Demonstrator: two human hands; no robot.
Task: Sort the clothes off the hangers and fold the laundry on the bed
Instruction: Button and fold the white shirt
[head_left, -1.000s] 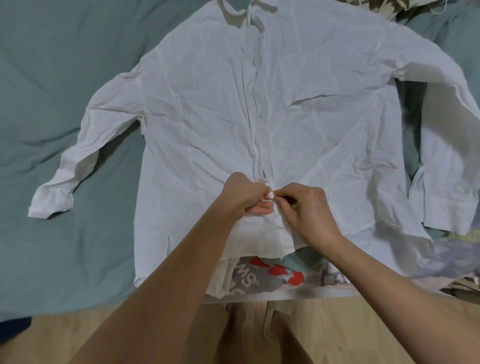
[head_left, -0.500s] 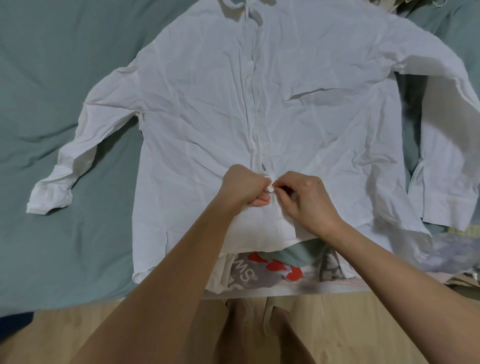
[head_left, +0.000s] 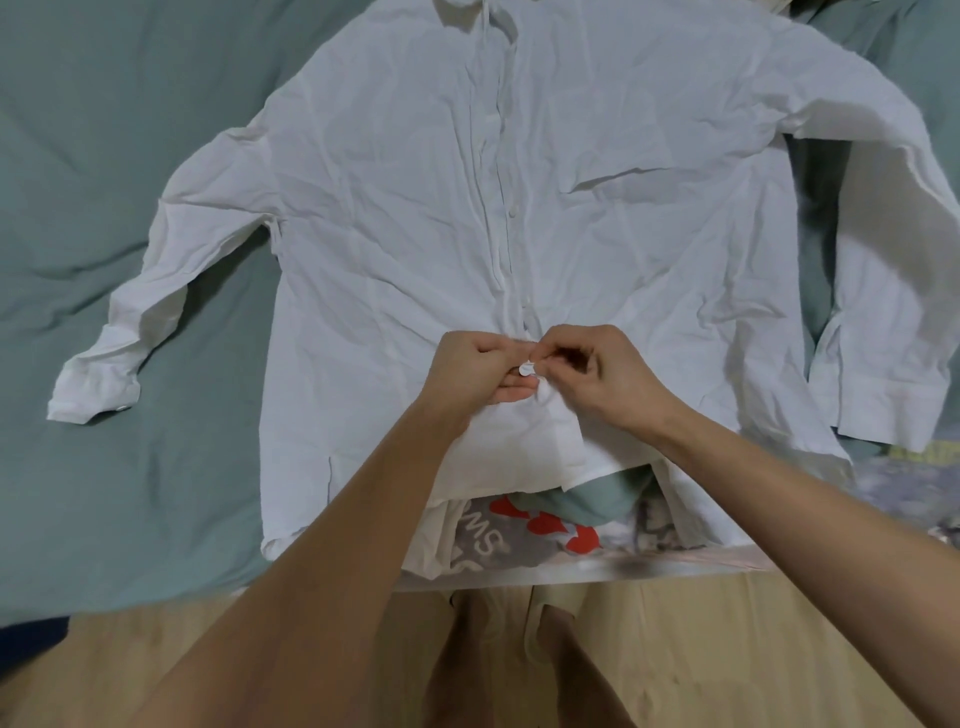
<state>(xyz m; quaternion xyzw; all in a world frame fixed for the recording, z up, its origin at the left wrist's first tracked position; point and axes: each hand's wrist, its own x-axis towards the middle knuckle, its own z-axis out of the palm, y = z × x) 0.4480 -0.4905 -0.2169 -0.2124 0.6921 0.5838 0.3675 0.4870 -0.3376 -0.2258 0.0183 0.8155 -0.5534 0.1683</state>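
A wrinkled white button-up shirt (head_left: 415, 197) lies face up on the bed, sleeves spread to both sides, collar at the top edge of the view. My left hand (head_left: 475, 371) and my right hand (head_left: 597, 376) meet at the lower part of the button placket. Both pinch the shirt's front edges there, with a small white button (head_left: 525, 369) showing between the fingertips. Below my hands the shirt's lower front panels hang apart over the bed's near edge.
The bed is covered by a grey-green sheet (head_left: 130, 156). A grey garment with red shapes and white letters (head_left: 519, 535) lies under the shirt's hem at the bed edge. More fabric (head_left: 924, 478) sits at the right. Wooden floor (head_left: 727, 649) lies below.
My hands have stayed at the same spot on the placket. The button now shows more plainly between my fingertips, and my right fingers have shifted slightly around it.
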